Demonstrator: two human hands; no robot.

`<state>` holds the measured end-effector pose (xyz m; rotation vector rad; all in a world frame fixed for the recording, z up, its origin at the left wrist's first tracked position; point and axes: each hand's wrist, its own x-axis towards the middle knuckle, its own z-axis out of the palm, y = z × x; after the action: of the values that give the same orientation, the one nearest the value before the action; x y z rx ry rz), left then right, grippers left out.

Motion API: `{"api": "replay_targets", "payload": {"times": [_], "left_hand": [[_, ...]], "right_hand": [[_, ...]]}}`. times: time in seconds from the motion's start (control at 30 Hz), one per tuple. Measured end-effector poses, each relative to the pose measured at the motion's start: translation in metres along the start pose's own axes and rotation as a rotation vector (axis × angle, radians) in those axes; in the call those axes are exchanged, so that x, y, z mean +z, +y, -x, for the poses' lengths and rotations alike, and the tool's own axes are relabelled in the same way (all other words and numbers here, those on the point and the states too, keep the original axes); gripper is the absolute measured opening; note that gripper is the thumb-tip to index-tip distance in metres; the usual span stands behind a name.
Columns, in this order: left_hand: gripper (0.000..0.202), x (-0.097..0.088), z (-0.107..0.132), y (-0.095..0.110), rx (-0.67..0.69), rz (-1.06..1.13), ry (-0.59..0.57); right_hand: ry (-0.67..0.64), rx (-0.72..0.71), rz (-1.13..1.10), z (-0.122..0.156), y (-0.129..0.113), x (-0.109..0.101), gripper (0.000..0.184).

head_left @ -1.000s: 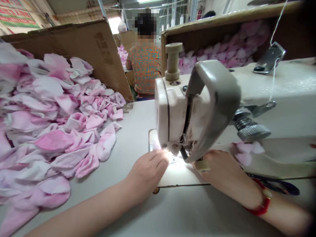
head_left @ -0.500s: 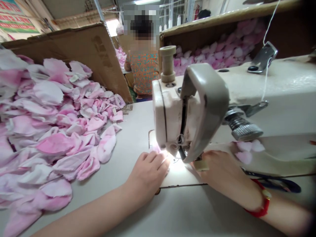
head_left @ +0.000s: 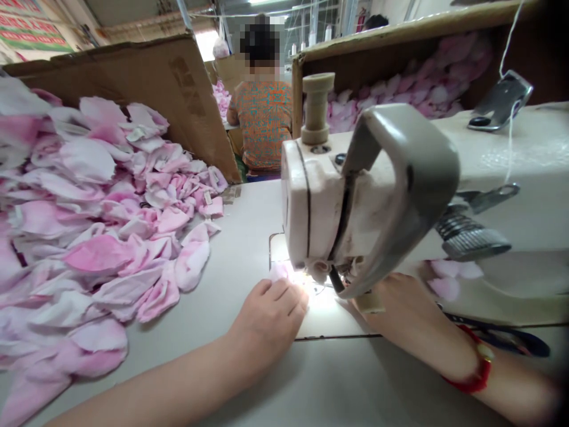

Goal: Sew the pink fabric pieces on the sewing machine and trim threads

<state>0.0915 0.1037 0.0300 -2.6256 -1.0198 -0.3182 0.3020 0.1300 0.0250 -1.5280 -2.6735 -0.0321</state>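
Observation:
My left hand (head_left: 274,317) rests on the bed of a white sewing machine (head_left: 326,207), its fingers curled together over a small pale pink fabric piece (head_left: 281,271). Most of that piece is covered by the hand and the machine head. A bright lamp glare washes out the needle area beside my fingertips. On the other side of the needle, my right hand (head_left: 402,305) reaches in low, with a red band at the wrist. Its fingers are hidden behind the machine's grey guard (head_left: 411,178) and a beige block, so what they touch cannot be seen.
A big heap of pink and white fabric petals (head_left: 98,237) covers the left of the table, against a cardboard sheet (head_left: 133,95). Small petals (head_left: 447,279) and dark-handled scissors (head_left: 511,338) lie right. Behind stand a petal-filled box (head_left: 400,95) and a seated person (head_left: 264,124).
The viewpoint has shifted slightly, so the machine looks larger and farther right. Both hands keep nearly the same place by the needle, the left still on the fabric piece.

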Motion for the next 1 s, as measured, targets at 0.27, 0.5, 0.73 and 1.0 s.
{"api": "replay_targets", "payload": {"times": [0.27, 0.5, 0.73, 1.0], "left_hand": [[0.017, 0.014, -0.007, -0.002, -0.012, -0.058, 0.093], [0.018, 0.015, -0.004, -0.006, 0.014, -0.012, 0.095], [0.022, 0.006, -0.005, -0.009, -0.008, 0.174, 0.02], [0.019, 0.012, -0.002, -0.007, -0.008, 0.173, 0.112]], "right_hand": [[0.022, 0.023, -0.023, -0.008, 0.005, 0.001, 0.023], [-0.015, 0.071, -0.051, -0.008, 0.002, -0.005, 0.023], [0.037, 0.082, 0.05, -0.009, 0.003, -0.014, 0.029], [0.053, 0.139, 0.075, -0.012, 0.008, -0.014, 0.03]]}}
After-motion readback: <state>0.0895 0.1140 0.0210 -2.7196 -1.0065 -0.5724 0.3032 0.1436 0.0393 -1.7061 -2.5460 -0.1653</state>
